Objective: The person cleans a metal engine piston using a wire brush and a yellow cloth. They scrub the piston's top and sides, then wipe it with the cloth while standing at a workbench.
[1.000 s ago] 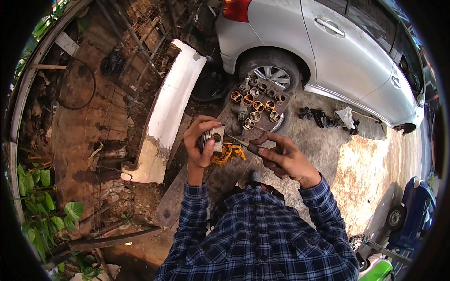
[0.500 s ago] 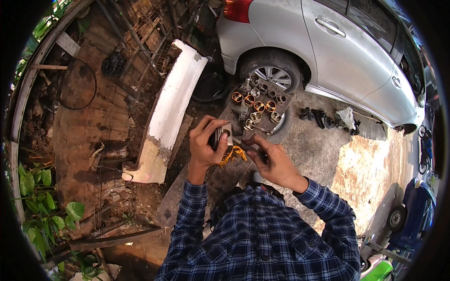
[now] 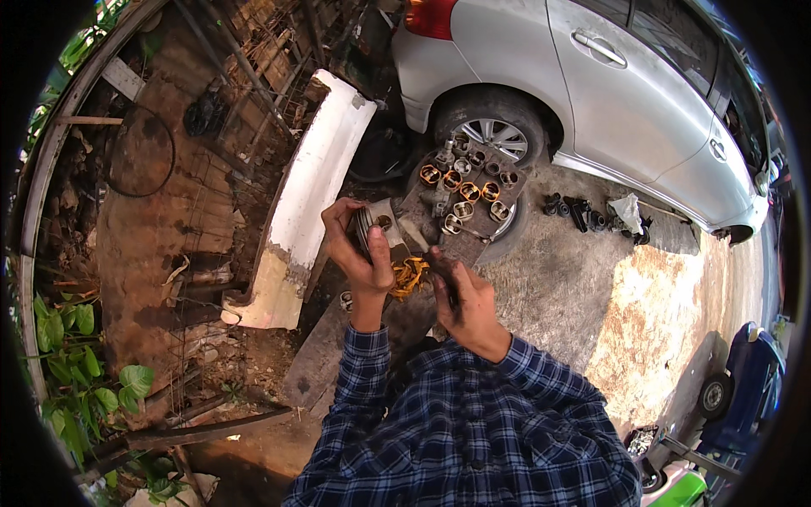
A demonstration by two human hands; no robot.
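Observation:
My left hand (image 3: 359, 258) grips a silver piston (image 3: 378, 221), fingers behind it and thumb along its side. Below and to the right, my right hand (image 3: 466, 308) is closed on a slim hand tool (image 3: 419, 238), whose pale, blurred end points up toward the piston; whether they touch I cannot tell. An orange rag (image 3: 409, 275) lies beneath the tool, between my hands. Beyond, a dirty board (image 3: 462, 247) bears several pistons (image 3: 470, 191), some with orange edges, along with other small metal parts. Another small metal piece (image 3: 345, 301) lies beside my left wrist.
A silver car (image 3: 634, 101) stands beyond the board, some dark parts (image 3: 579, 213) and a pale rag (image 3: 624, 211) beside it. A long white panel (image 3: 318, 156) lies at left among rusty sheets and debris (image 3: 160, 220). A blue vehicle (image 3: 743, 380) is at lower right.
My left hand moved right, then back left and slightly up with the piston. My right hand has moved left and down with the tool, its fingers now turned upward.

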